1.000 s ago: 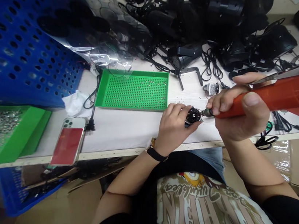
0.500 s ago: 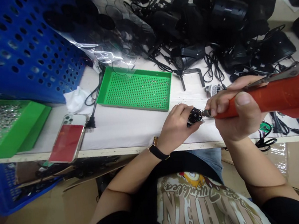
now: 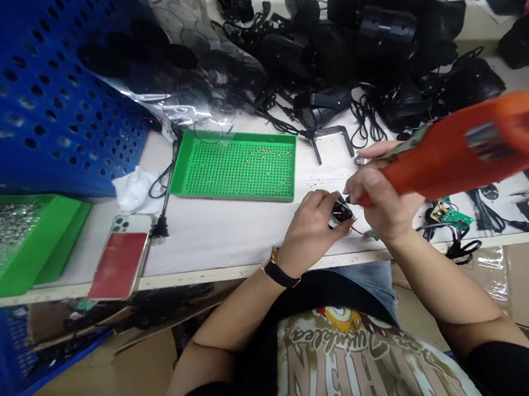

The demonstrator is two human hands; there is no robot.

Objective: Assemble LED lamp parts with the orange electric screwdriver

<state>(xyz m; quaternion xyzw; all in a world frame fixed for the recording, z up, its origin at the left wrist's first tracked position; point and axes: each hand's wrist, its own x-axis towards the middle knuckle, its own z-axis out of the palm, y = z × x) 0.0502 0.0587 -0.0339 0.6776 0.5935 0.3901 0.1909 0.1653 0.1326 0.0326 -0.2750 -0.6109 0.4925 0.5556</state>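
Closest to the camera, a printed T-shirt (image 3: 345,363) fills the lower edge of the view, and both forearms reach out from it over the bench edge. The left hand (image 3: 309,224), with a black-strapped wristwatch (image 3: 279,273) on its wrist, is closed, its fingertips pinching a small black round part (image 3: 340,212). The part sits at the tips of those fingers and pokes out toward the right hand, just beside it. The right hand (image 3: 381,199) is clenched around the body of an orange-red electric screwdriver (image 3: 463,149), which is tilted up and away from the part.

On the white workbench (image 3: 222,246) lie a phone in a red case (image 3: 119,259), a black power plug (image 3: 161,228) and a white cloth (image 3: 134,189). Beyond them is a green perforated tray (image 3: 232,197) dotted with small screws. A green bin of screws (image 3: 56,241) stands at left, below a blue perforated crate (image 3: 36,91). Black spotlight housings (image 3: 384,33) and tangled cords crowd the far side.
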